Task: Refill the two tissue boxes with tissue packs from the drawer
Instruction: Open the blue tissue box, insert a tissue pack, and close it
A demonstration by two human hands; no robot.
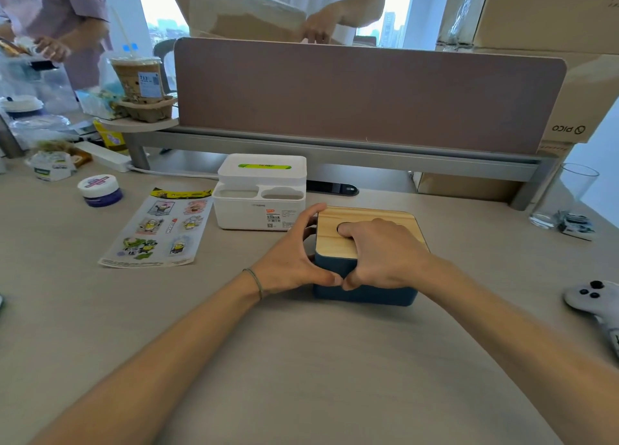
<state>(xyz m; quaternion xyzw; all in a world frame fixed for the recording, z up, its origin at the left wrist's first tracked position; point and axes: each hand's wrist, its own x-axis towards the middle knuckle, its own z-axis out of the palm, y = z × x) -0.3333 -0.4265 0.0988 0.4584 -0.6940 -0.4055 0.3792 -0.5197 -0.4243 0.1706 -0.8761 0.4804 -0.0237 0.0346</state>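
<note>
A dark blue tissue box (365, 294) with a pale wooden lid (368, 216) stands on the desk in front of me. My left hand (294, 253) grips its left side, fingers curled round the lid's far left corner. My right hand (382, 250) lies on the lid, one finger in the round opening, thumb down the front wall, touching the left thumb. Behind and to the left stands a white tissue box (261, 210) with a green strip in its lid slot and two open compartments at the front. No drawer or tissue pack is in view.
A sticker sheet (160, 230) and a small round jar (99, 190) lie to the left. A glass (566, 193) and a white game controller (593, 297) sit at the right. A brown partition (368, 92) closes the desk's back. Two people stand beyond; a drink cup (139, 79) is on a shelf.
</note>
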